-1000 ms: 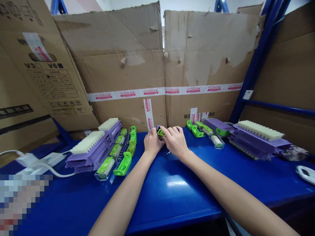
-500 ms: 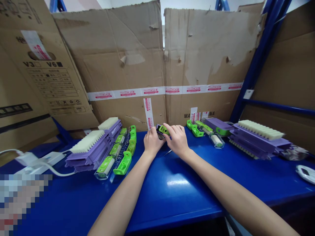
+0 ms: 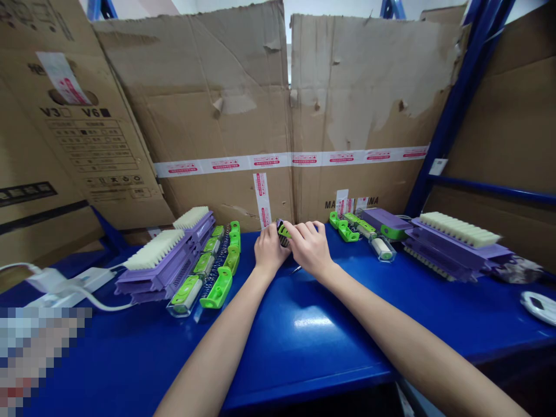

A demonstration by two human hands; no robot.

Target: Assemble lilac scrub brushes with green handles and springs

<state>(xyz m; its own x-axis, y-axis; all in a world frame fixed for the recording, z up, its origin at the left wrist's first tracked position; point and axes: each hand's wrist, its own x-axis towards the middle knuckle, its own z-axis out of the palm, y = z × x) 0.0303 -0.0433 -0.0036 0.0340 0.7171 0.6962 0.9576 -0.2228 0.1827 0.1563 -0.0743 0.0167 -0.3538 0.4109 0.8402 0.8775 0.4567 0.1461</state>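
Near the far middle of the blue table, both hands meet around a small purple brush housing (image 3: 279,223) with pale bristles beneath. My left hand (image 3: 268,250) is closed around its left side. My right hand (image 3: 310,249) is closed with its fingers on a green end piece (image 3: 285,230) at the housing's near end; the fingers partly cover it, so I cannot tell how firmly it sits. Just below the right hand lies a thin metal-tipped tool (image 3: 297,269), its other end hidden.
On the left stand purple housings with white bristles (image 3: 156,249), clear-cased green blocks (image 3: 186,292), springs (image 3: 212,272) and green caps (image 3: 219,288). More purple housings (image 3: 456,249) and green caps (image 3: 347,230) lie right. A power strip (image 3: 87,282) is far left; cardboard (image 3: 217,116) stands behind.
The right hand has shifted slightly left and its fingers now cover more of the green end piece. The housing has turned a little. The left hand stays nearly in place.
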